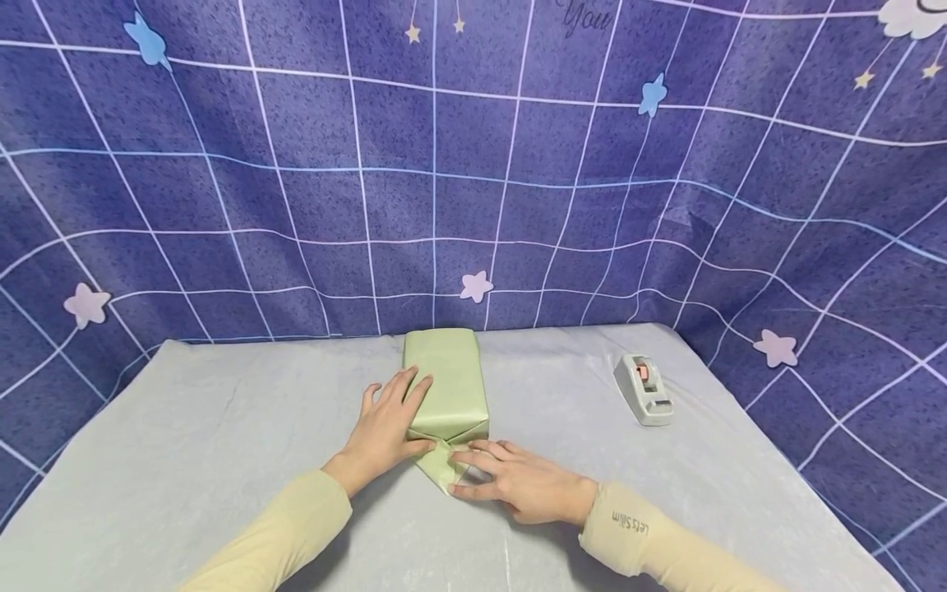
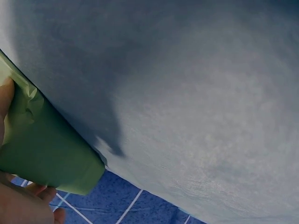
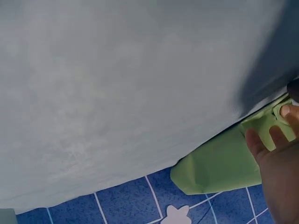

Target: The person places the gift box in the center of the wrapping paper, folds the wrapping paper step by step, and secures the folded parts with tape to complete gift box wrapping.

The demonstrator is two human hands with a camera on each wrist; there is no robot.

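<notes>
A box wrapped in light green paper (image 1: 445, 374) lies on the table, its long side pointing away from me. At its near end a pointed paper flap (image 1: 438, 469) sticks out toward me. My left hand (image 1: 385, 422) rests on the box with fingers spread over the top left edge, its thumb against the folded near end. My right hand (image 1: 521, 481) touches the flap's right side, fingers fairly straight and thumb close to the tip. The green wrapping (image 2: 51, 144) also shows in the left wrist view, beside the left fingers. In the right wrist view, fingertips lie against the paper (image 3: 219, 161).
A white tape dispenser (image 1: 645, 393) stands on the right part of the table. Pale grey cloth (image 1: 222, 427) covers the tabletop. Behind and to the right hangs a blue-purple curtain (image 1: 473, 205) with grid lines and stars, meeting the table's back edge.
</notes>
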